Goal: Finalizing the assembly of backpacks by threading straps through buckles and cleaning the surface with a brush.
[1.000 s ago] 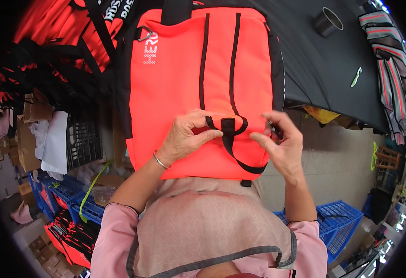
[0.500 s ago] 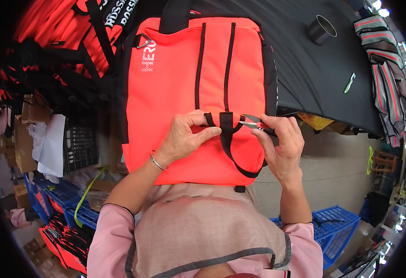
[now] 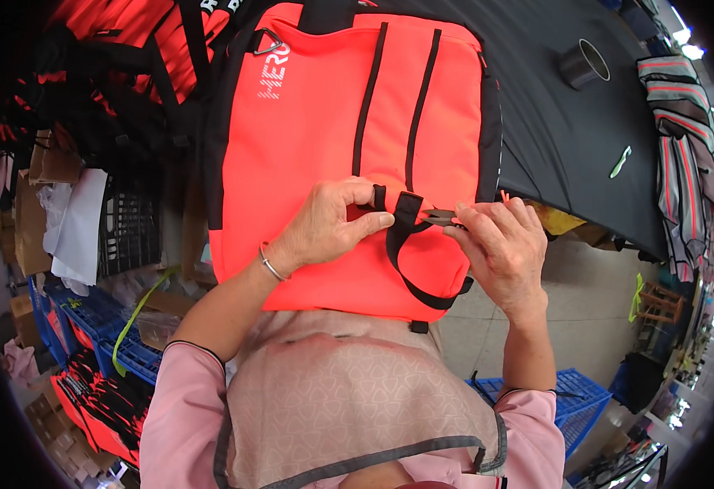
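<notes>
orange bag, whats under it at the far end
The bright orange fabric bag with black straps lies on a black cloth-covered table, which shows to its right. The table surface directly beneath is covered by the bag. Its near end overhangs the edge, over the person's lap.

A bright orange backpack (image 3: pixel 316 138) with black edging is laid flat, face up, partly on the black worktop (image 3: pixel 561 130) and partly hanging over its near edge, with two thin black stripes running lengthwise down its middle and a metal triangular ring near its upper left corner. A black webbing strap (image 3: pixel 406 244) is looped at the lower end of the stripes, its upper fold being pinched up off the orange fabric while the rest curves down to the bag's lower right edge. Small dark thread snips (image 3: pixel 438 217) are held level just beside that fold, their tips pointed at the strap.
</notes>
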`<state>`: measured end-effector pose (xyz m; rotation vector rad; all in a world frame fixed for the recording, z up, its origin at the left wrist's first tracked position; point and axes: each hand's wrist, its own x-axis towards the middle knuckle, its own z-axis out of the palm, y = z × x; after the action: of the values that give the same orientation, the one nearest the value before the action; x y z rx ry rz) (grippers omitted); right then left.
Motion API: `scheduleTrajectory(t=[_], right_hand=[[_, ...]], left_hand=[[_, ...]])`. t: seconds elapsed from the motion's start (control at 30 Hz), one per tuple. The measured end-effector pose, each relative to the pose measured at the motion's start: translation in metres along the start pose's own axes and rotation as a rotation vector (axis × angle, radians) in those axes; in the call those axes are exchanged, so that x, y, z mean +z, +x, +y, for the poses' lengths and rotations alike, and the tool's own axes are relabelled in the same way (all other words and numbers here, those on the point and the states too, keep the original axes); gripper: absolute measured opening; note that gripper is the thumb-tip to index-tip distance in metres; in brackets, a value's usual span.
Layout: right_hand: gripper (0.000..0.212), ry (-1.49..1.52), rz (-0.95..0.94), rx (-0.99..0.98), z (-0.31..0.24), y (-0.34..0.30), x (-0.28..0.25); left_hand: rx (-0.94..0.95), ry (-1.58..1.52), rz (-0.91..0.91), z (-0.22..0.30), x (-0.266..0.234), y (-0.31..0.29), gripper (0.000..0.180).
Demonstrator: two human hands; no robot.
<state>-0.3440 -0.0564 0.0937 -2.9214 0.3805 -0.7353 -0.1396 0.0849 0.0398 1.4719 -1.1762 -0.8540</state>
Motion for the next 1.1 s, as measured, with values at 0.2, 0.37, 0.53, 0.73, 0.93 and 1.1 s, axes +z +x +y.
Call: scheduleTrajectory(t=[0.2,0.37,0.53,0.73,0.93,1.1], right_hand=[[0.029,0.013,0.011,-0.038,0.003,0.002,0.002],[0.030,0.018,0.003,-0.059,0.004,0.000,0.005],[0.031,0.033,0.012,-0.051,0.005,0.000,0.010],[0.033,0.077,0.019,-0.024,0.008,-0.004,0.014],[0.034,0.057,0.038,-0.022,0.004,-0.002,0.017],[0.035,-0.010,0.066,-0.075,0.000,-0.004,0.017]], left_hand=[[-0.072,-0.030,-0.032,-0.002,-0.003,0.001,0.017],[-0.158,-0.014,-0.117,-0.003,-0.008,0.001,0.021],[-0.171,-0.011,-0.117,-0.006,-0.007,0.001,0.022],[-0.067,-0.038,-0.026,-0.008,-0.003,0.003,0.019],[-0.088,-0.026,-0.036,-0.010,-0.004,0.002,0.018],[-0.240,-0.252,-0.093,-0.007,-0.004,0.001,0.011]])
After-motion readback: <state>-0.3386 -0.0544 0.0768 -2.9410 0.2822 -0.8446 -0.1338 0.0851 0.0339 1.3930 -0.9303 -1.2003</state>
